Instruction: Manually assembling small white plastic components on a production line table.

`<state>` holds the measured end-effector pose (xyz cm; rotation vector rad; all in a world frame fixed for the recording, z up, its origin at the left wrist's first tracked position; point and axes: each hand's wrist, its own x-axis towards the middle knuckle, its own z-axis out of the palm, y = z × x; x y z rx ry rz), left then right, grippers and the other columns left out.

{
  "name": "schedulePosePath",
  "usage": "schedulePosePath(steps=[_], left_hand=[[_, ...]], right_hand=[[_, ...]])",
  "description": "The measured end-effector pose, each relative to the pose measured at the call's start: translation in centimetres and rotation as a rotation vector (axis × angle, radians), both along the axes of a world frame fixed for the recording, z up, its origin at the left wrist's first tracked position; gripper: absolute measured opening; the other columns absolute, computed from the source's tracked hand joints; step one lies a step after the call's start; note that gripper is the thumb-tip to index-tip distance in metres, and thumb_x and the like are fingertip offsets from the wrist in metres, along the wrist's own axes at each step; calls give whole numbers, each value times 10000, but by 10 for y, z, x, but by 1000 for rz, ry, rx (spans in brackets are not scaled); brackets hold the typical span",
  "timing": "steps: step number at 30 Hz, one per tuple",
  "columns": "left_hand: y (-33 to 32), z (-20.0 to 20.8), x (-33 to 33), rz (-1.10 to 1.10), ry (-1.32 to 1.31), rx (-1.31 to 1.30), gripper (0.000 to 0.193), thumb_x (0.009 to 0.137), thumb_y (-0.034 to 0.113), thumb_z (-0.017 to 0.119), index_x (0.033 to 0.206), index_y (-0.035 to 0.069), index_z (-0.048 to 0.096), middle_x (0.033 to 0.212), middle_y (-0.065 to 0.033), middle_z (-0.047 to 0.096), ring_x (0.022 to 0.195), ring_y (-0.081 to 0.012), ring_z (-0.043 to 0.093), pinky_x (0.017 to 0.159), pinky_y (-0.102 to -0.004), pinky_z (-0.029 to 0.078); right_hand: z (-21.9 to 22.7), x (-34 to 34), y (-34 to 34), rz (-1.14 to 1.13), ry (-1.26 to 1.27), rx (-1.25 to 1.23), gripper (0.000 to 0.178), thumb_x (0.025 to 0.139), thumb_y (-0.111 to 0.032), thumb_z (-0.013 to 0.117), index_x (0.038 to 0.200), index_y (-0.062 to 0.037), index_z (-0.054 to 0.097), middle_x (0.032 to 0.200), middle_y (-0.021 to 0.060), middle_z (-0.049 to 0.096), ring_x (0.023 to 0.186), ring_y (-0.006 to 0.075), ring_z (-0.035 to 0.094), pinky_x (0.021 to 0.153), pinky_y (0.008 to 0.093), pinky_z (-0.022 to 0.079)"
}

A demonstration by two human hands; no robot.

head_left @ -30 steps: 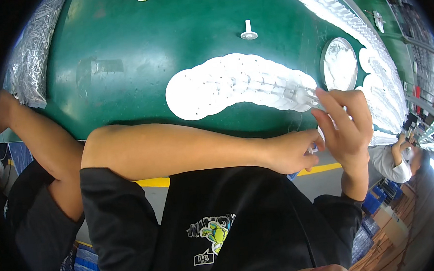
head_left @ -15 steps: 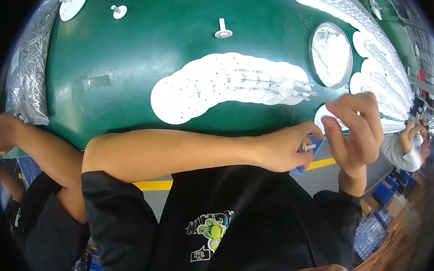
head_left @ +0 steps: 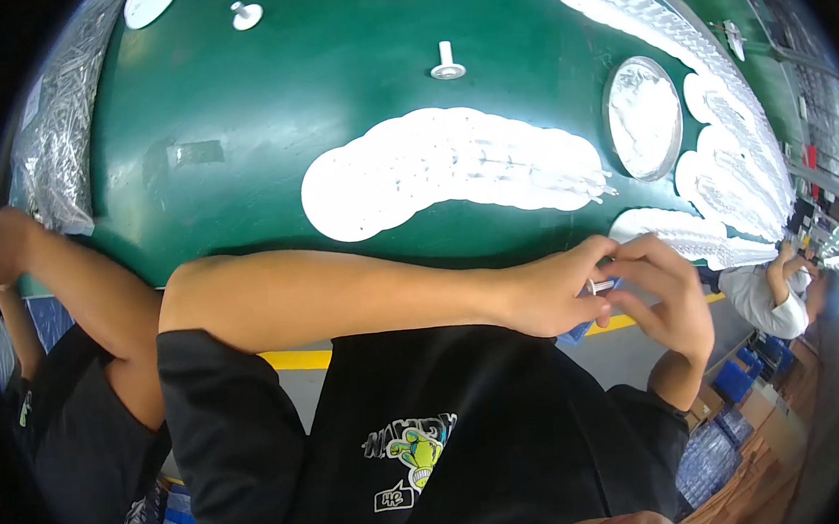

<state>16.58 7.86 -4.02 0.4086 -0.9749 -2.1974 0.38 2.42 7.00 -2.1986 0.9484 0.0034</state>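
Note:
My left hand [head_left: 551,290] reaches across in front of my body near the table's edge. Its fingers are closed on a small white disc with a metal shaft [head_left: 602,286]. From the right, my right hand [head_left: 669,297] meets it, with curled fingers and thumb closing around the shaft's free end. The fingertips partly hide this piece. Beyond my left forearm, an overlapping row of white discs [head_left: 357,189] lies on the green table [head_left: 243,205], with shafts showing at its right end.
A round metal dish [head_left: 613,120] of white material stands at the right. More rows of white discs [head_left: 722,176] lie beyond it. Several small shafted discs [head_left: 447,70] stand farther back. A clear bag of metal shafts [head_left: 62,149] sits at left, near another person's arm [head_left: 85,282].
My right hand has moved left and slightly down, bringing its fingers to the shaft held in my left hand. The view has shifted slightly, uncovering a disc row on the right.

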Motion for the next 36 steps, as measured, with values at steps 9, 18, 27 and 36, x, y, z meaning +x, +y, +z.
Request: schedulePosePath(steps=[9,18,27,36], left_hand=[[-5,3,3,-84,33,-76,593,882,14,565,1372,-27,234,1082,-155,566,1021,-203,583,908,-320,450],[-7,4,6,-153,-25,-13,385,909,84,577,1234,-44,415,992,-140,604,941,-162,607,837,-302,485],[-9,5,5,-126,-70,5,193,958,193,524,932,3,541,825,-56,632,755,-107,574,698,-262,457],[-15,7,4,-183,-85,-3,190,933,116,530,1051,-32,526,927,-123,637,806,-144,626,731,-264,482]], right_hand=[[-16,-8,18,4,-157,-165,174,705,-49,732,857,-13,656,847,106,591,710,252,588,595,324,460],[2,-26,-17,-88,-243,-30,203,675,-25,697,874,-12,664,768,79,597,588,164,536,463,254,374],[-10,-18,-2,-65,-212,-97,185,636,19,685,809,-22,635,787,85,634,510,104,444,463,214,332],[-9,-22,-28,-324,-203,-474,144,715,46,706,824,-10,631,797,75,645,546,98,471,494,213,361]])
